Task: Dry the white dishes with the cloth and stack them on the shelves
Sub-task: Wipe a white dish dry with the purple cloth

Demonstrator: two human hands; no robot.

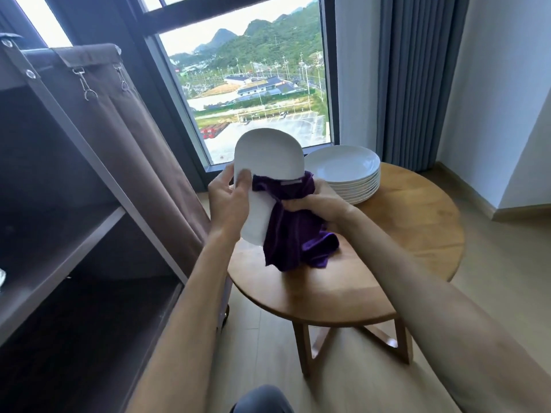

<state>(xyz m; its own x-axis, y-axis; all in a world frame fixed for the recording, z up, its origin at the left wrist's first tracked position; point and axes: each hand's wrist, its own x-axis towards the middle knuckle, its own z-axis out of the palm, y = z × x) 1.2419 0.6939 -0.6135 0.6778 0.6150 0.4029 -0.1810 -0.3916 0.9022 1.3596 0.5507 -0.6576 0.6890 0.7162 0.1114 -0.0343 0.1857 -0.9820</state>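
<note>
Plate (pixel 268 156) stands on edge above the table (pixel 402 234), left hand (pixel 228 201) pinching its nine o'clock rim so both faces stay reachable; right hand (pixel 316 204) bunches the cloth (pixel 295 239) against it. Stack of plates (pixel 346 171) waits at two o'clock, shelves (pixel 59 242) at nine.

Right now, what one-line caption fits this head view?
Left hand holds a white plate upright while right hand wipes it with a purple cloth above the round table.

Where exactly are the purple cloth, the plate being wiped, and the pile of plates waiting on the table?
purple cloth (pixel 293 236): head view, on the hanging folds below the right hand.
held plate (pixel 268 153): head view, on its bare upper face.
stack of plates (pixel 343 165): head view, inside the top plate's bowl.
</note>
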